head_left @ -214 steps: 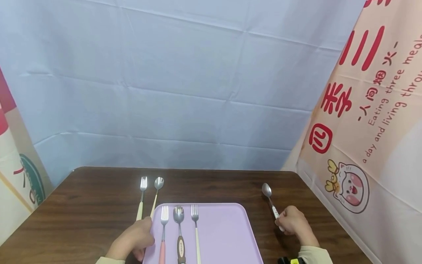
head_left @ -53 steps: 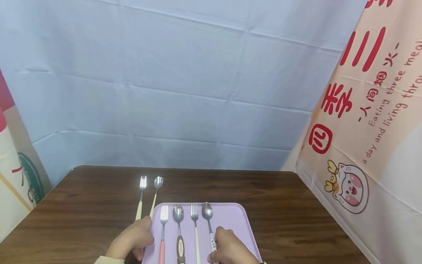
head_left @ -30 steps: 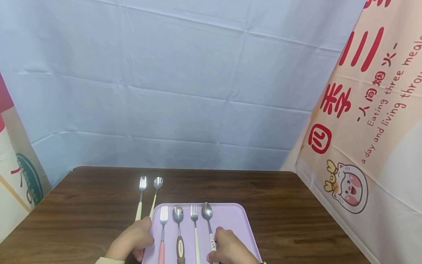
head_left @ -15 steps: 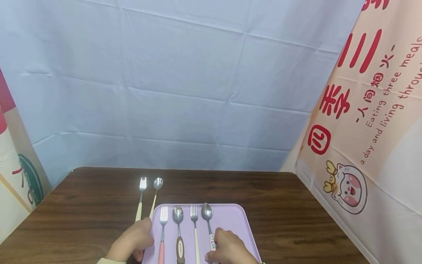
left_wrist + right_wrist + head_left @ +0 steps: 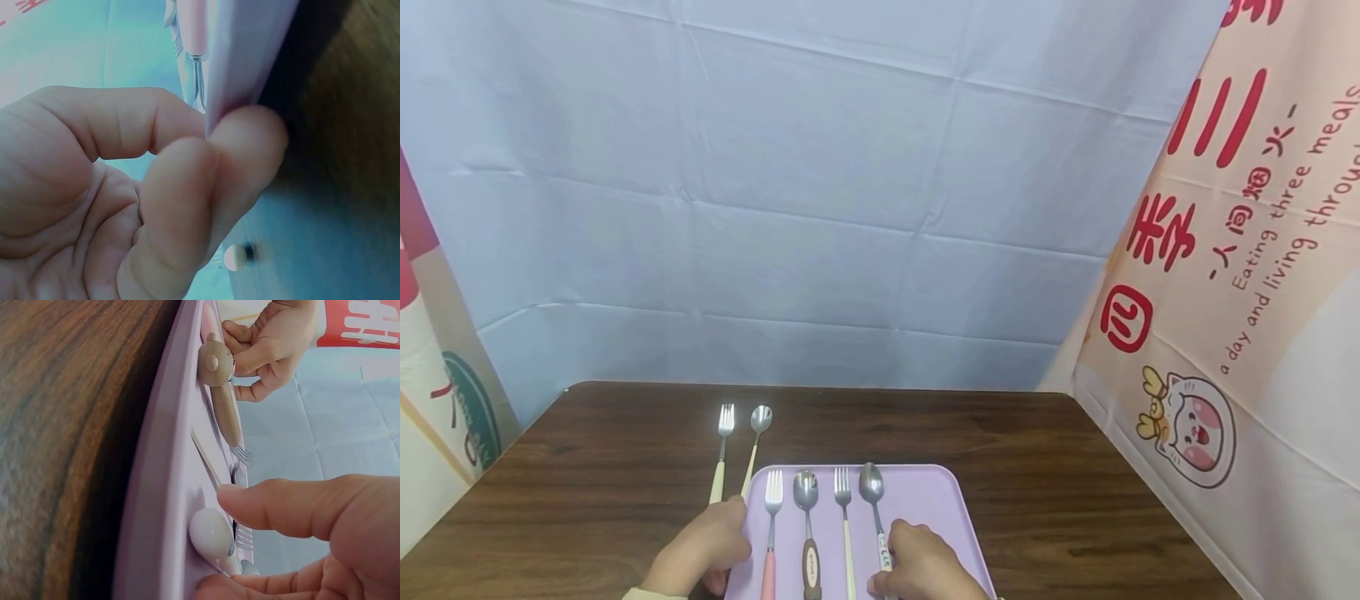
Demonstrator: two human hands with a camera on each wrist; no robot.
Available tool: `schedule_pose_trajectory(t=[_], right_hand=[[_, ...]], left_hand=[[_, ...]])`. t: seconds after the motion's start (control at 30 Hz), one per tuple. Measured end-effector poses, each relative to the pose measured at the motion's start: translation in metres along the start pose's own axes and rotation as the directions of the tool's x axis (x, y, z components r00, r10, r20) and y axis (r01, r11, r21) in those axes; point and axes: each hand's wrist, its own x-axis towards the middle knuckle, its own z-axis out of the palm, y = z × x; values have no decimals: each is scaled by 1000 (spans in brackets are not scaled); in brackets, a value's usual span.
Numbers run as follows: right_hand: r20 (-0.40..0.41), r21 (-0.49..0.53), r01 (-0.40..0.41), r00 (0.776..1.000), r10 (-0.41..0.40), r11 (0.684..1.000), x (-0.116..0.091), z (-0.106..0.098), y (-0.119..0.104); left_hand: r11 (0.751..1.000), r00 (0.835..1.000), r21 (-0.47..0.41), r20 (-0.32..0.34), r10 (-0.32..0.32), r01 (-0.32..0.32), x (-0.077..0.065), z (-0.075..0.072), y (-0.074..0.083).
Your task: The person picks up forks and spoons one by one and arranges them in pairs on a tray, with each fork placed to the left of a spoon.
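Note:
My left hand [image 5: 707,542] pinches the left rim of the lilac tray [image 5: 925,500]; the left wrist view shows thumb and fingers on either side of the edge [image 5: 240,56]. On the tray lie a pink-handled fork [image 5: 772,508], a brown-handled spoon [image 5: 809,533], a cream-handled fork [image 5: 846,525] and a spoon with a patterned white handle [image 5: 874,492]. My right hand [image 5: 925,562] is over that last spoon. In the right wrist view its thumb [image 5: 269,503] stands apart from the white handle [image 5: 212,534], with the fingers along the other side.
Left of the tray, a fork [image 5: 722,442] and a slim spoon [image 5: 757,433], both pale-handled, lie on the dark wooden table [image 5: 1075,500]. A pale blue cloth [image 5: 812,208] hangs behind, and a printed cloth [image 5: 1247,333] at the right.
The white-handled spoon has gone from the table at the right onto the tray, carried by my right hand. Lately that thumb has shifted slightly left off its handle. The left hand has stayed put.

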Motion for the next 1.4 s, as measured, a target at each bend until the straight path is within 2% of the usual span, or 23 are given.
schedule_pose_trajectory(t=[0.23, 0.5, 0.73, 1.13, 1.4], right_hand=[[0, -13, 9, 1000, -9, 1000, 0, -1, 1], [14, -13, 2, 1000, -2, 1000, 0, -2, 0], [18, -55, 14, 1000, -13, 998, -1, -7, -1], [71, -24, 61, 996, -59, 998, -6, -21, 2], [56, -40, 45, 998, -43, 998, -7, -25, 1]], left_hand=[[1000, 1000, 9, -5, -6, 6, 0, 0, 0], [1000, 1000, -2, 18, -23, 23, -3, -3, 1], [998, 1000, 60, -19, 21, -20, -6, -10, 5], [977, 994, 198, -56, 93, -80, -5, -15, 4], [971, 996, 231, -50, 80, -66, -2, -18, 5]])
